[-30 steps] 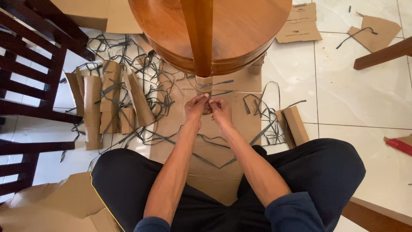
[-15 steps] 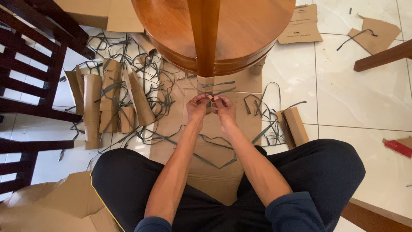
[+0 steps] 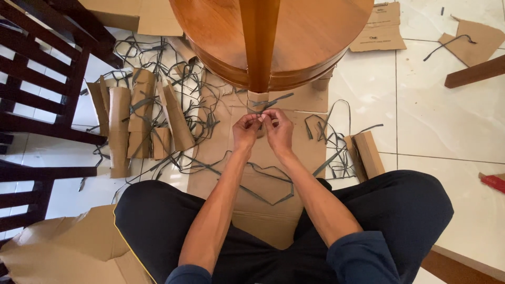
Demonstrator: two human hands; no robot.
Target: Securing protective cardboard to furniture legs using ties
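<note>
I sit cross-legged on the floor under a round wooden table (image 3: 310,31). My left hand (image 3: 246,131) and my right hand (image 3: 279,129) meet at the cardboard wrap (image 3: 259,100) at the foot of the wooden table leg (image 3: 260,47). The fingertips of both hands pinch a dark plastic strap (image 3: 271,101) tied around that wrap. Loose strap ends stick out to the right above my fingers. A flat brown cardboard sheet (image 3: 265,210) lies under my arms with more strap (image 3: 273,184) looped on it.
Curled cardboard wraps (image 3: 134,118) and a tangle of dark straps (image 3: 173,79) lie at the left. Dark wooden chairs (image 3: 37,89) stand at the far left. A folded cardboard piece (image 3: 365,153) lies right; cardboard scraps (image 3: 381,29) dot the white tiles (image 3: 442,115).
My hands have risen slightly toward the leg's cardboard wrap and stay pinched together on the strap. The view has shifted a little.
</note>
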